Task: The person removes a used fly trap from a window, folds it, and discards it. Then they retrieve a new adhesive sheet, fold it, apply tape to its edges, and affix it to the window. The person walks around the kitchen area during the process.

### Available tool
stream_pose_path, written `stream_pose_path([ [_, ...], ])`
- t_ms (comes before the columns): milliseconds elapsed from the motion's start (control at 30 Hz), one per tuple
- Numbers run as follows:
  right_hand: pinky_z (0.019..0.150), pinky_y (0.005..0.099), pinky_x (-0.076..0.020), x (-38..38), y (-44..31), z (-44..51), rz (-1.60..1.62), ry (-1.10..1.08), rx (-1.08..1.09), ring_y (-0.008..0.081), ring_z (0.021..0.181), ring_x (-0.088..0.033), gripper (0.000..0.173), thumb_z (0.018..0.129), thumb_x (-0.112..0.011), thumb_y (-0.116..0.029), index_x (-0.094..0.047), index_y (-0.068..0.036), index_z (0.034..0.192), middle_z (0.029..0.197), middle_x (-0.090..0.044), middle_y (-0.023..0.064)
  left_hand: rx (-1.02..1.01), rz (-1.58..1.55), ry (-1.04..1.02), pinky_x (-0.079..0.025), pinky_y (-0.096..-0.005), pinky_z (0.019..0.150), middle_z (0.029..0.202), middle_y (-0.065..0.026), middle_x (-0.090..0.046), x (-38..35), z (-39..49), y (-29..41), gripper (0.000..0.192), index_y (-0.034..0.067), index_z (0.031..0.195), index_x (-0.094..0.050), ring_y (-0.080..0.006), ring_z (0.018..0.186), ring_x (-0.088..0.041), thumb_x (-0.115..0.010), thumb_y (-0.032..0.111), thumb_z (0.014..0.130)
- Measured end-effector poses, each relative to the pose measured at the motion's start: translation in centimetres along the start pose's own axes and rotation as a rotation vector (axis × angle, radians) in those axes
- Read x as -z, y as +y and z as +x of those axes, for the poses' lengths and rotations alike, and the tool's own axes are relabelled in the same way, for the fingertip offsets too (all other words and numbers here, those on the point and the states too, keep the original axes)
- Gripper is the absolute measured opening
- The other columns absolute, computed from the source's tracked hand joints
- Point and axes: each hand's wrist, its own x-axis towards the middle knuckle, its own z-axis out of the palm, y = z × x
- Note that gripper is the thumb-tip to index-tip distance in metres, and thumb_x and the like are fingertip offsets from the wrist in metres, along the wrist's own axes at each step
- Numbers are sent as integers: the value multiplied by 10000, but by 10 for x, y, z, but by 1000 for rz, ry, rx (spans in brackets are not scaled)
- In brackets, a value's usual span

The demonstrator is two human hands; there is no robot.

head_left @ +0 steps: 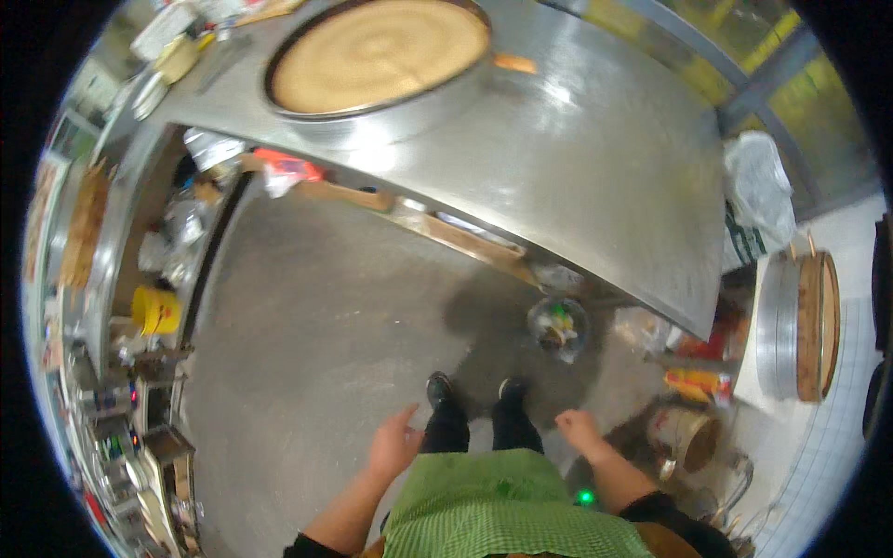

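My left hand [396, 443] hangs over the floor to the left of my green checked apron [481, 492]. Its fingers are partly spread and nothing shows in them. On the apron's other side, my right hand [579, 431] is curled, with no object visible in it. Both hands are well short of the stainless steel worktable [593, 160] in front of me. Upon that table, at its far left part, rests a large round steamer tray [380, 115] filled with a flat, pale tan layer. An orange-brown flat piece [515, 63] lies at the tray's right side.
A lined waste bin [558, 328] stands on the floor by the table's front edge. To the right are stacked steamer rings [795, 328], a plastic bag [757, 185] and a bucket [687, 439]. Shelving with a yellow bucket [155, 310] lines the left.
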Motion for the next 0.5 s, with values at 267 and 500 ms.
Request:
stream_pose_path([
  [267, 727, 411, -527, 65, -98, 24, -51, -259, 72, 315, 822, -677, 186, 858, -662, -177, -716, -58, 990, 913, -716, 140, 37, 101, 310, -474, -434, 967, 1219, -182, -629, 78, -97, 23, 604, 105, 1303, -555, -382, 1117, -581, -598, -10, 712],
  [500, 790, 431, -527, 98, -152, 65, -365, -256, 266, 333, 888, -670, 200, 868, -641, -181, -713, -75, 1021, 962, -709, 154, 317, -53, 579, -451, -448, 987, 1114, -180, -659, 75, -169, -12, 356, 50, 1110, -659, -372, 1085, -587, -713, 123, 766],
])
